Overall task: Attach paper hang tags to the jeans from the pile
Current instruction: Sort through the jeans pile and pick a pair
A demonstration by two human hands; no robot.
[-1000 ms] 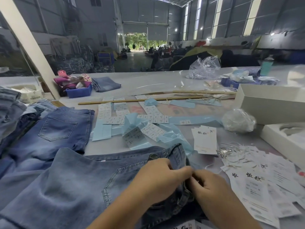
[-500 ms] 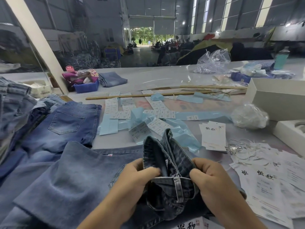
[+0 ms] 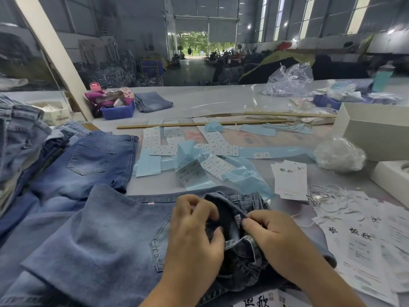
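Both hands, left hand point(image 3: 194, 231) and right hand point(image 3: 274, 238), pinch the jeans point(image 3: 106, 238) waistband at six o'clock; bunched denim could slip free.

At centre frame a curled size sticker point(image 3: 192, 173) reads "11034", while the white hang tags point(image 3: 290, 180) to its right and lower right bear brush-style Chinese characters, their smaller print too blurred to read.

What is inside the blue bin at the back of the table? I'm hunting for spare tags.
The blue bin holds a heap of pink and patterned fabric, with a pink cup-like item poking up behind. Anything beneath that heap is covered; no tags show there.
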